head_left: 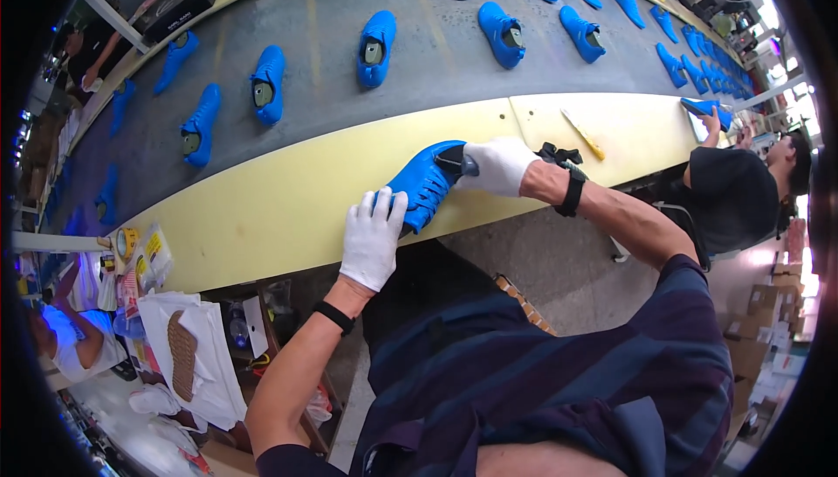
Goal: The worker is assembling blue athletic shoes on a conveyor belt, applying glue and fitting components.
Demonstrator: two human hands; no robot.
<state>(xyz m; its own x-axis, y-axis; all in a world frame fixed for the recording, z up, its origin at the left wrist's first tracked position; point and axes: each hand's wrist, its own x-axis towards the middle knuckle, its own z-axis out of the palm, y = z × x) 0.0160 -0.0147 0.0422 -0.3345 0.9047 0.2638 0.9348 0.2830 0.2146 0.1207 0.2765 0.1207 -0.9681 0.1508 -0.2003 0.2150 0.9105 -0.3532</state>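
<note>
A blue lace-up shoe (424, 187) rests at the near edge of the pale yellow worktable (288, 202), tilted on its side. My left hand (371, 240), in a white glove, grips its lower left end, fingers curled over the upper. My right hand (499, 166), also gloved, is closed at the shoe's dark opening. A dark grey rounded piece (470, 165) shows between its fingers and the opening; its kind cannot be made out. The right fingertips are partly hidden.
Beyond the worktable runs a grey conveyor belt (336, 49) carrying many blue shoes. A yellow-handled knife (585, 138) and a black cloth-like bundle (559, 156) lie to the right. Another person (738, 193) sits at far right holding a blue shoe. A brown sole (183, 355) lies on white cloth at left.
</note>
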